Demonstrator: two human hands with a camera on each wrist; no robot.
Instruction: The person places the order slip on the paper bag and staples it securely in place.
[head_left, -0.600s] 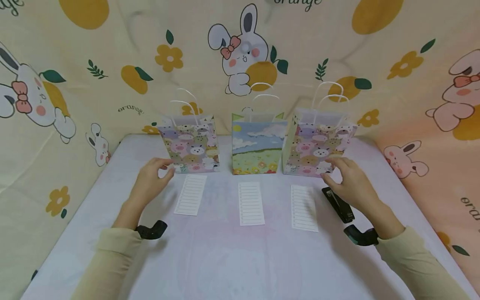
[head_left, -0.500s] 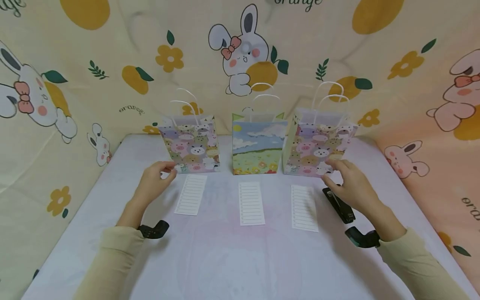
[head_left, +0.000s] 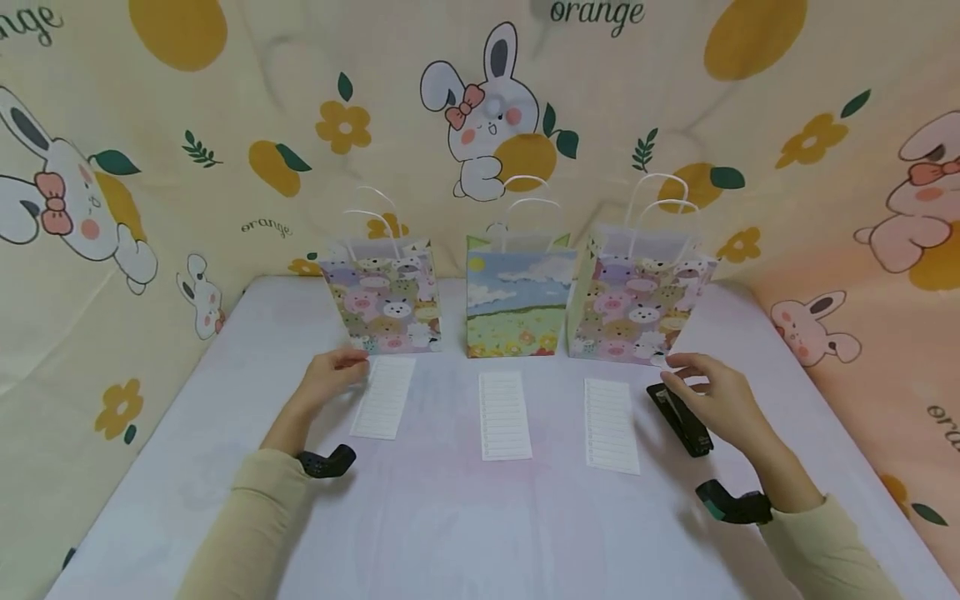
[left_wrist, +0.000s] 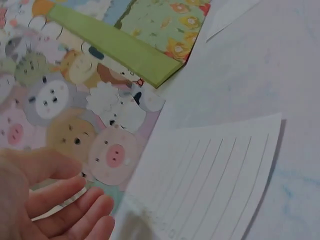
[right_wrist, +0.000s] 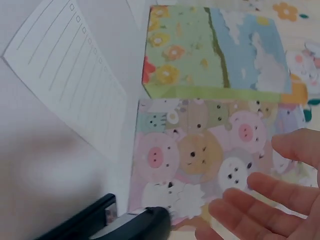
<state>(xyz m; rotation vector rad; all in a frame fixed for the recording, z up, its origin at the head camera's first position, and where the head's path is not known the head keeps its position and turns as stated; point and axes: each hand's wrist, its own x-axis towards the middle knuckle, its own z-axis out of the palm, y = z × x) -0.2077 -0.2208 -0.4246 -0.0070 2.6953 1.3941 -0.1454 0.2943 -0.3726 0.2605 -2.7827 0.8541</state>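
Note:
My left hand [head_left: 327,385] hovers at the upper left edge of a lined paper slip [head_left: 384,398], fingers loosely bent with nothing between them. The left wrist view has this hand in front of an animal-print paper gift bag [left_wrist: 65,110]. My right hand [head_left: 716,400] is over a black stapler [head_left: 681,421], its fingers relaxed and holding nothing. In the right wrist view, its spread fingers [right_wrist: 265,212] overlap the right animal-print bag [right_wrist: 195,155], and part of the stapler [right_wrist: 125,225] shows below.
Between the two animal-print bags stands a meadow-print gift bag [head_left: 517,304] with white handles. Two more lined slips lie in front, a middle slip [head_left: 505,417] and a right slip [head_left: 611,425]. A rabbit-print cloth [head_left: 390,108] hangs behind the white table [head_left: 450,525].
Both hands have drawn back toward me, away from the bags. The left has also shifted right, up to the left slip; the right now covers part of the stapler. The head view tilts slightly upward.

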